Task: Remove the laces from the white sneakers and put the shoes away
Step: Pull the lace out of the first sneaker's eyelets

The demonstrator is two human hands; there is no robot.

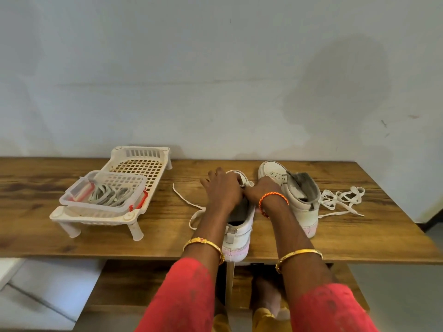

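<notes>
Two white sneakers stand on the wooden table (pixel 96 238), heels toward me. On the near sneaker (pixel 239 230) both hands work at the lacing. My left hand (pixel 221 188) curls over its top; my right hand (pixel 260 191) pinches at the lace by the tongue. Its white lace (pixel 189 202) trails off to the left across the table. The second sneaker (pixel 296 192) stands to the right with no lace in it. A loose white lace (pixel 342 198) lies in a tangle beside it on the right.
A white plastic rack on legs (pixel 134 168) stands at the left of the table. A clear lidless box (pixel 103 195) with grey loops in it rests on the rack. The wall runs close behind the table. A lower shelf shows under the table.
</notes>
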